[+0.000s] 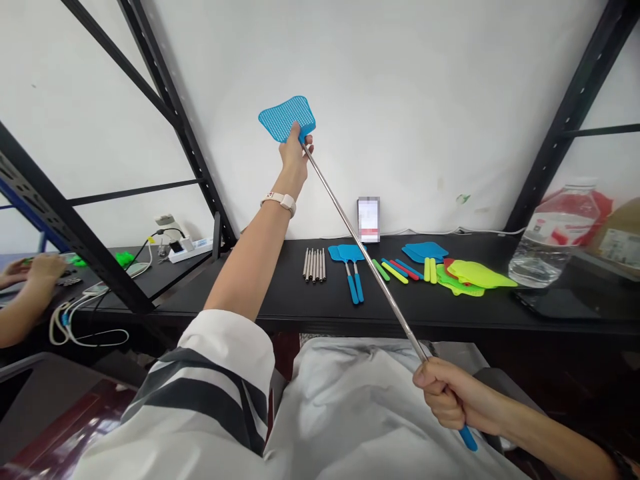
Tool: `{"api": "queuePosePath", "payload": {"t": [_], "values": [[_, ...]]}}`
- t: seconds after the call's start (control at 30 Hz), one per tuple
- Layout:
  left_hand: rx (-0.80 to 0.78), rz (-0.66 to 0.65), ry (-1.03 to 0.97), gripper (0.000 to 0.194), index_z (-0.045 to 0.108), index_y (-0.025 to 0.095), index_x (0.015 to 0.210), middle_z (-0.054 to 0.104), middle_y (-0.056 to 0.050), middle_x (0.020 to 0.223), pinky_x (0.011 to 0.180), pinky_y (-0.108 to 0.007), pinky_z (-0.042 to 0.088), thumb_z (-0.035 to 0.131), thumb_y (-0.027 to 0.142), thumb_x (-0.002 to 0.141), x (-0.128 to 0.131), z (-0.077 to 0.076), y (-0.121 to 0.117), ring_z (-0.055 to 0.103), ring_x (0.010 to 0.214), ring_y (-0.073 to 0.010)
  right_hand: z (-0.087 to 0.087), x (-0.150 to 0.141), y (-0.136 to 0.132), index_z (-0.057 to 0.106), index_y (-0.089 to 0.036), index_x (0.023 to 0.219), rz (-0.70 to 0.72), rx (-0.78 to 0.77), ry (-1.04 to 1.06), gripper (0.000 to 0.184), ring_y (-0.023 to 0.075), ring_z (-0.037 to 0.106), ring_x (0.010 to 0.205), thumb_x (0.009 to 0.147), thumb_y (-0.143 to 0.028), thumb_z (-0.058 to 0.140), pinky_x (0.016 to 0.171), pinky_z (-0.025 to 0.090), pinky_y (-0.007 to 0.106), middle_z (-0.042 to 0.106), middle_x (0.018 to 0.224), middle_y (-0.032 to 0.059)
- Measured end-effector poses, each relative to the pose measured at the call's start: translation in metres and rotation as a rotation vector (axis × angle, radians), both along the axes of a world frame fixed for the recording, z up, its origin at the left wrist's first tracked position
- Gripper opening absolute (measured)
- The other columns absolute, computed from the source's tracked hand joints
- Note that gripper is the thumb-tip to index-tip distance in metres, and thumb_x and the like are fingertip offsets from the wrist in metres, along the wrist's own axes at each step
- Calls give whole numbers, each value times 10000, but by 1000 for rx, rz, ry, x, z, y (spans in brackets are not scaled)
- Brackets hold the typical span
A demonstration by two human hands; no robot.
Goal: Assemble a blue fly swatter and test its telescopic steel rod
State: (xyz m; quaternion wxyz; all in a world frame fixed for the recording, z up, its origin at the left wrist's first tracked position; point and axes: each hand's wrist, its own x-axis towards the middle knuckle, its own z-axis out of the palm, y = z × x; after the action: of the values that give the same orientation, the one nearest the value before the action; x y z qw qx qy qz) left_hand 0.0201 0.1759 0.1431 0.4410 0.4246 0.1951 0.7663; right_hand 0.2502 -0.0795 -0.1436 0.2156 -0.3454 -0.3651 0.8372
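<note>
A white wall rises behind a black shelf (260, 293), with dark metal rack uprights on both sides. The left hand (295, 157) is closed around the neck of a blue fly swatter (286, 120), whose mesh head sits at 12 o'clock from that grip. From there the steel shaft (365, 252) runs toward 4 o'clock into the closed right hand (450, 393), and a blue handle (468, 438) pokes out below that fist. On the shelf beneath lie a row of steel rods (314, 265), two assembled blue swatters (350, 267), and loose blue and yellow-green parts (465, 275). Toward 3 o'clock, a plastic bottle (543, 250) holds clear liquid in its lower part. At 9 o'clock, another person's hand (43, 270) rests apart.
</note>
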Motion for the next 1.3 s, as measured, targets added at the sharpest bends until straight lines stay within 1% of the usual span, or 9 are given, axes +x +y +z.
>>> {"api": "queuePosePath", "payload": {"t": [0.13, 0.27, 0.37, 0.5, 0.6, 0.67, 0.83, 1.03, 1.3], "values": [[-2, 94, -23, 242, 452, 182, 609, 586, 5, 659, 619, -202, 407, 496, 237, 841, 0, -7, -4, 505, 515, -62, 2, 1, -3, 104, -181, 480, 23, -38, 3, 469, 15, 96, 285, 642, -276, 534, 309, 50, 166, 128, 337, -92], [-17, 121, 22, 263, 449, 160, 596, 560, 15, 607, 560, -190, 376, 450, 197, 856, 17, -20, -11, 450, 451, -43, 17, 2, 3, 104, -180, 478, 59, -127, 58, 458, 18, 98, 285, 631, -269, 526, 302, 65, 160, 121, 340, -90], [-19, 45, 71, 255, 468, 154, 619, 556, 21, 604, 578, -201, 387, 460, 254, 854, 50, -48, -22, 476, 471, -50, 32, 0, 18, 107, -183, 486, 41, -168, 105, 423, 24, 75, 288, 642, -247, 495, 295, 74, 157, 92, 352, -92], [13, -29, 148, 270, 482, 157, 632, 570, 12, 634, 563, -226, 395, 526, 357, 809, 88, -103, -49, 438, 437, -47, 46, -12, 39, 99, -191, 488, -44, -165, 137, 389, 30, 36, 304, 658, -213, 449, 287, 80, 159, 47, 371, -94], [5, -54, 174, 299, 503, 167, 641, 580, -6, 649, 582, -256, 407, 535, 425, 789, 90, -134, -69, 447, 445, -64, 48, -21, 44, 115, -191, 475, 43, -205, 190, 367, 37, 42, 305, 671, -215, 424, 283, 92, 165, 57, 364, -88], [-6, -33, 178, 283, 515, 178, 658, 583, -8, 652, 608, -264, 408, 540, 430, 785, 81, -144, -78, 478, 481, -80, 47, -25, 43, 127, -189, 471, 90, -212, 195, 358, 37, 44, 305, 687, -209, 411, 281, 94, 161, 70, 360, -85], [33, -45, 178, 239, 543, 198, 702, 596, -11, 709, 667, -278, 404, 584, 428, 750, 62, -147, -81, 543, 594, -109, 40, -25, 43, 127, -187, 473, 140, -179, 203, 352, 37, 50, 302, 714, -201, 383, 280, 94, 154, 75, 359, -84], [29, -45, 323, 237, 562, 192, 676, 610, -42, 758, 742, -307, 412, 607, 420, 720, 64, -145, -63, 576, 747, -160, 44, -22, 48, 113, -186, 500, 102, -167, 208, 371, 38, 52, 310, 703, -215, 422, 295, 92, 161, 54, 380, -88], [-19, 55, 289, 180, 557, 177, 686, 611, -30, 762, 747, -308, 417, 634, 340, 699, 41, -121, -36, 565, 714, -140, 50, -24, 34, 300, -169, 657, -71, 82, 322, 257, 28, 127, 396, 775, -269, 506, 363, 149, 147, 156, 499, -82]]}}
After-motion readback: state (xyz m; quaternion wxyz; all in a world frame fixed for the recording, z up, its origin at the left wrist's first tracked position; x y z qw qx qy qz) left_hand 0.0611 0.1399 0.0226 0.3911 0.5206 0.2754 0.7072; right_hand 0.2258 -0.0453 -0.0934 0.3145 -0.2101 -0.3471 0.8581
